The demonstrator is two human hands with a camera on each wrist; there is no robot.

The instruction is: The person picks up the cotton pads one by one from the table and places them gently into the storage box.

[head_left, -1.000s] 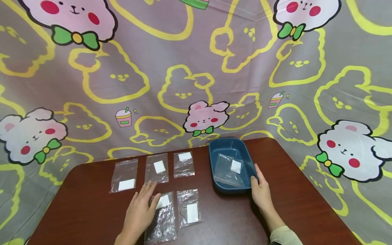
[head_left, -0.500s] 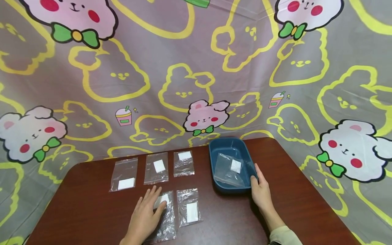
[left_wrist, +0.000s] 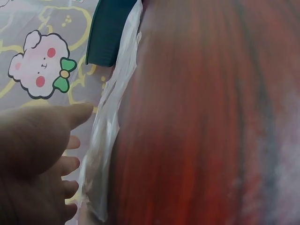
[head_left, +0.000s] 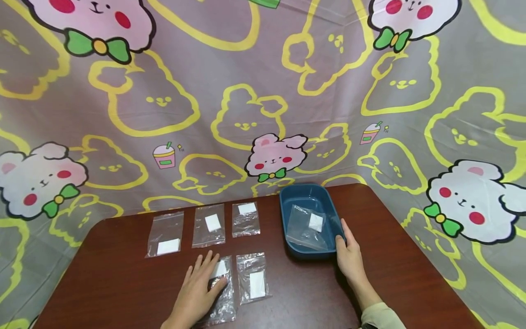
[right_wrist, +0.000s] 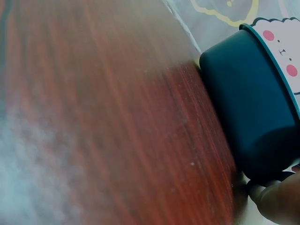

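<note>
My left hand lies with fingers spread over a clear zip bag that has a white card in it, and covers its left side. In the left wrist view this bag shows edge-on beside the thumb; contact is hard to tell. My right hand grips the near right corner of a blue plastic tub, thumb at the rim and fingers along the side. Inside the tub rests another zip bag with a white card. The right wrist view shows the tub's outer wall and part of the hand.
Three more zip bags with white cards lie in a back row: left, middle and right. One more bag sits right of my left hand. A patterned cloth hangs behind the brown wooden table.
My left hand has moved right and slightly down, from the bag's left edge onto the near left bag. The right hand and the tub have stayed in place.
</note>
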